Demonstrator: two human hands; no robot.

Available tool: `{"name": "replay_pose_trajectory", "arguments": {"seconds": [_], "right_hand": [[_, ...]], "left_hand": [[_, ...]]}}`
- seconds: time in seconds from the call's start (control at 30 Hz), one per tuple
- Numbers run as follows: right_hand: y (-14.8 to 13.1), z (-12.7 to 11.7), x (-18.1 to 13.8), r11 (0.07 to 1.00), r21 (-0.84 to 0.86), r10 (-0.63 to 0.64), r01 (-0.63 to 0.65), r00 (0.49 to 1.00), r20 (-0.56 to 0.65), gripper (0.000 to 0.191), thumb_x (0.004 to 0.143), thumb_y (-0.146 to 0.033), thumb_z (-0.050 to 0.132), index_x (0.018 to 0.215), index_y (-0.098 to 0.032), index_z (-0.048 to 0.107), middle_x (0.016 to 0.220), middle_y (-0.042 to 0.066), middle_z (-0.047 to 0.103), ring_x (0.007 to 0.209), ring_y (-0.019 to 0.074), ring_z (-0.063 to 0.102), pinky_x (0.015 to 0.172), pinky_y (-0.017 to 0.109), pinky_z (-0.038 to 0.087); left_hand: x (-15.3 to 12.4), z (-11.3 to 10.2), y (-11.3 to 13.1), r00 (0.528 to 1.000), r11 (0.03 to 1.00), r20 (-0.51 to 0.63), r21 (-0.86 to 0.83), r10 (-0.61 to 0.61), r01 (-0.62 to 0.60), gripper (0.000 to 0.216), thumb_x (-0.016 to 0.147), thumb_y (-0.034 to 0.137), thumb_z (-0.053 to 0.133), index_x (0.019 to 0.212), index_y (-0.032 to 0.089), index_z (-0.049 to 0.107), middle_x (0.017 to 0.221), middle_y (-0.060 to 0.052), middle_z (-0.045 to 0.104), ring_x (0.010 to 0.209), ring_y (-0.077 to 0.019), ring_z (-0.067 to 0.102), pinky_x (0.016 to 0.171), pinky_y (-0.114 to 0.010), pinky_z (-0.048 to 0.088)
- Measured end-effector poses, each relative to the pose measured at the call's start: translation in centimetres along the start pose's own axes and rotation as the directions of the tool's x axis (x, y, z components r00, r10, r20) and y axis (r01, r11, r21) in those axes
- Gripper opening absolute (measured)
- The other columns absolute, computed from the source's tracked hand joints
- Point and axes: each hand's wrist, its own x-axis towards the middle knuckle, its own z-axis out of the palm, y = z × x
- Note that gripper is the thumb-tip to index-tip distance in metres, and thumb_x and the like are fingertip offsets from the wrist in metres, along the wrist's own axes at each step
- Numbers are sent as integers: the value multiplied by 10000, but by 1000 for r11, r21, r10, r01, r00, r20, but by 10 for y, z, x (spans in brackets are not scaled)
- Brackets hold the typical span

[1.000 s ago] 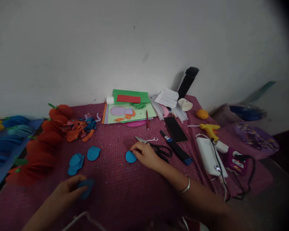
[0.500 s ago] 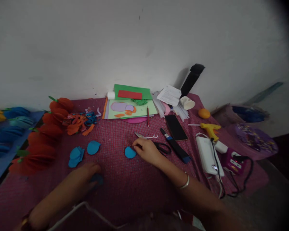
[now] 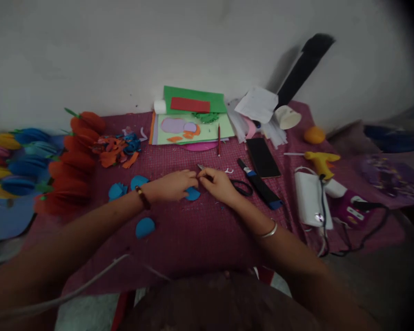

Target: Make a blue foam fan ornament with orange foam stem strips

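Both my hands meet at the middle of the maroon checked cloth [image 3: 200, 234]. My left hand [image 3: 172, 185] reaches in from the left, fingers curled, pinching the left edge of a blue paper cutout [image 3: 193, 195]. My right hand [image 3: 219, 184], also curled, holds the same cutout from the right. Black-handled scissors [image 3: 242, 187] lie just right of my right hand. Another blue cutout [image 3: 145, 226] lies flat under my left forearm. More blue cutouts [image 3: 117, 190] sit further left.
Orange paper pumpkins [image 3: 72, 161] and blue ones [image 3: 20, 161] line the left side. Coloured sheets [image 3: 193, 119] lie by the wall. To the right are a phone [image 3: 262, 157], a yellow glue gun [image 3: 319, 161], a white power bank [image 3: 308, 202] and cables.
My left hand set a blue cutout down near the front and moved right to join my right hand at the middle cutout. The view tilted downward.
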Motion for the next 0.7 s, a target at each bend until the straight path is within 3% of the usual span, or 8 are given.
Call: {"name": "replay_pose_trajectory", "arguments": {"seconds": [0.23, 0.43, 0.7], "right_hand": [[-1, -1, 0, 1000, -7, -8, 8, 1000, -4, 157, 812, -117, 485, 854, -151, 632, 789, 24, 664, 726, 144, 597, 688, 264, 436], [2, 1, 1, 1000, -9, 3, -3, 1000, -26, 156, 807, -127, 489, 850, -165, 635, 775, 9, 667, 723, 144, 605, 692, 262, 447], [3, 2, 1, 1000, -20, -22, 22, 999, -27, 152, 825, -132, 489, 858, -159, 635, 814, 20, 674, 745, 143, 602, 708, 258, 440]], "left_hand": [[10, 0, 2, 988, 992, 122, 98, -91, 79, 251, 696, 46, 499, 881, 161, 623, 945, -78, 614, 876, -218, 552, 798, -330, 406], [16, 0, 2, 976, 985, 150, 105, -155, 140, 184, 660, 77, 505, 771, 185, 604, 788, -23, 613, 730, -180, 549, 679, -286, 404], [14, -2, 7, 981, 985, 121, 100, -149, 137, 141, 619, 64, 514, 667, 190, 554, 748, -16, 582, 752, -181, 527, 751, -298, 399]]}}
